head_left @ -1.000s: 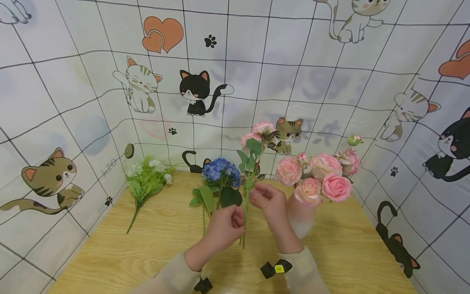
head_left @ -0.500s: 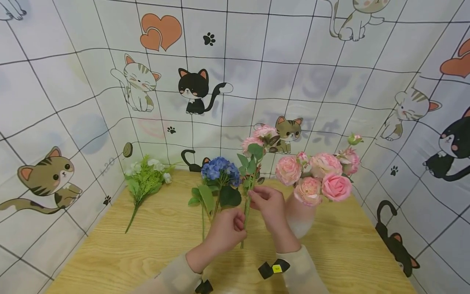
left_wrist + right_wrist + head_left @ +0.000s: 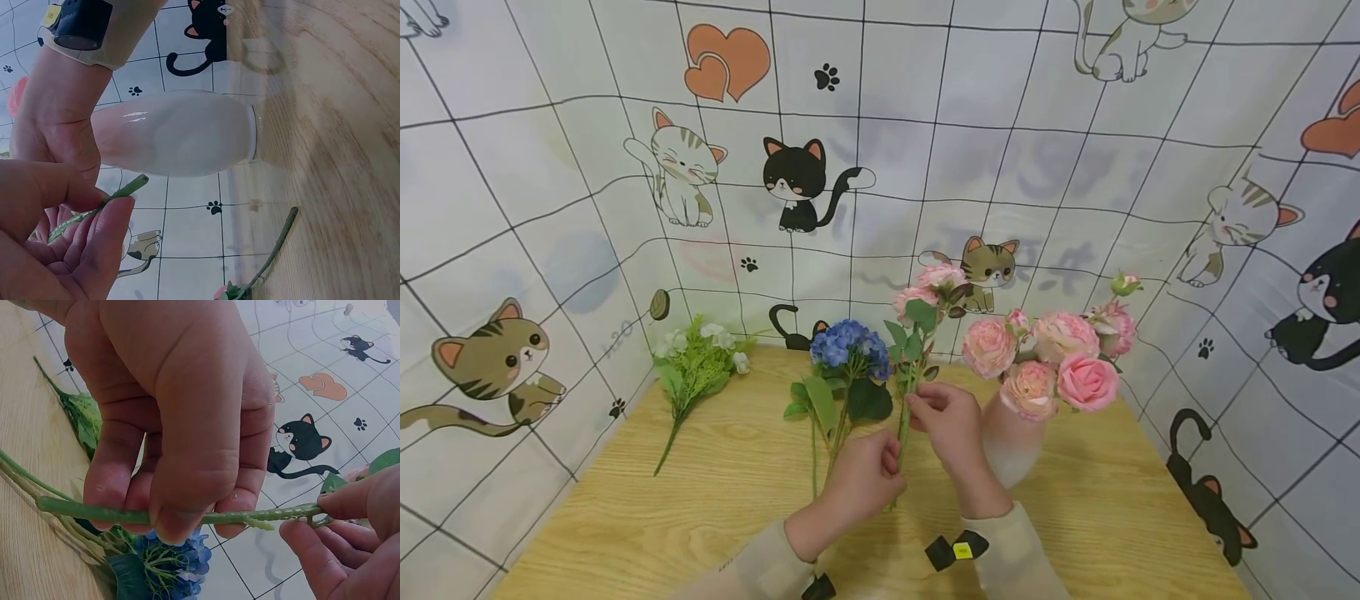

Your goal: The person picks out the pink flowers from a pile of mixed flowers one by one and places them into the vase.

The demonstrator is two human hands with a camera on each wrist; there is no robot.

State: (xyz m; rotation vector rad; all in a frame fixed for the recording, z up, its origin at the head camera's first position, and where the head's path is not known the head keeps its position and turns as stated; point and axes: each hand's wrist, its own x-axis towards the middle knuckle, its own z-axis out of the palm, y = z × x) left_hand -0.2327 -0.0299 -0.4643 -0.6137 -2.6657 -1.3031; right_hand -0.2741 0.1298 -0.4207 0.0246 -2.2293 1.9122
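A green flower stem [image 3: 904,433] with leaves is held between both hands at the middle of the table. My left hand [image 3: 861,475] pinches its lower part between thumb and fingers; in the left wrist view the cut end [image 3: 140,182] sticks out past the fingertips. Higher up, my right hand [image 3: 951,425] pinches the same stem, seen at lower right in the right wrist view. Pink flowers [image 3: 942,277] show above the leaves; I cannot tell whether they belong to this stem. Another green stem [image 3: 275,244] lies beyond, on the table.
A pink-and-white vase [image 3: 1018,446] full of pink roses [image 3: 1063,335] stands right of my right hand. Blue hydrangeas [image 3: 850,346] lie left of the held stem. A white flower bunch [image 3: 696,367] lies farther left on the wooden table [image 3: 722,492]. Cat-print cloth surrounds it.
My right hand has closed in on the stem and slid slightly down it. The leaves and pink flowers have sunk a little. My left hand has shifted slightly right and down.
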